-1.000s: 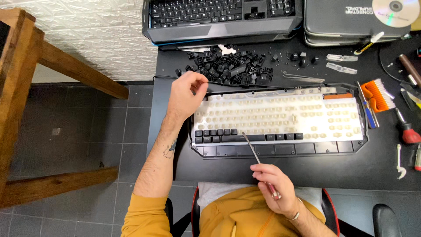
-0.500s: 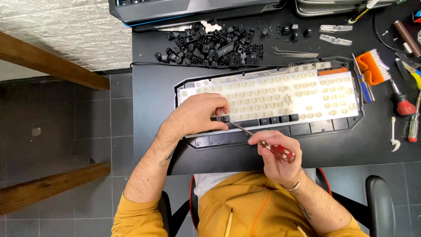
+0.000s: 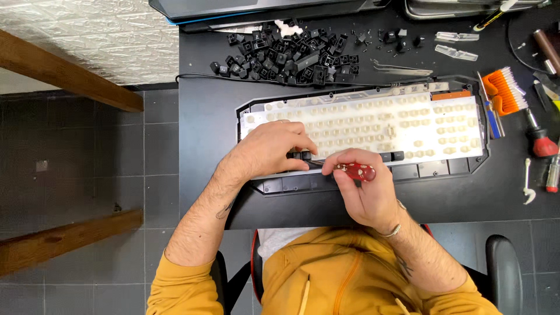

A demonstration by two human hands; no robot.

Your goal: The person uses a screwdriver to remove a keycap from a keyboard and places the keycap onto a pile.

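1. The left hand (image 3: 274,146) lies palm-down on the lower left part of the keyboard (image 3: 361,125), its fingers curled over the bottom row of black keycaps (image 3: 300,155); whether it pinches one of them cannot be told.
2. The right hand (image 3: 364,189) is closed around a screwdriver (image 3: 357,171) with a red handle, just right of the left hand at the centre of the frame; the shaft points left toward the black keycaps and its tip is hidden under the left fingers.
3. The keyboard sits in the middle of the black desk (image 3: 204,134), most of its caps stripped off, showing pale switch domes.
4. A pile of loose black keycaps (image 3: 286,52) lies above the keyboard, in the upper centre of the frame.
5. An orange brush (image 3: 504,90) lies at the keyboard's right edge, and a second red-handled screwdriver (image 3: 539,137) lies at the far right.
6. Metal tweezers (image 3: 402,69) rest between the pile and the keyboard.
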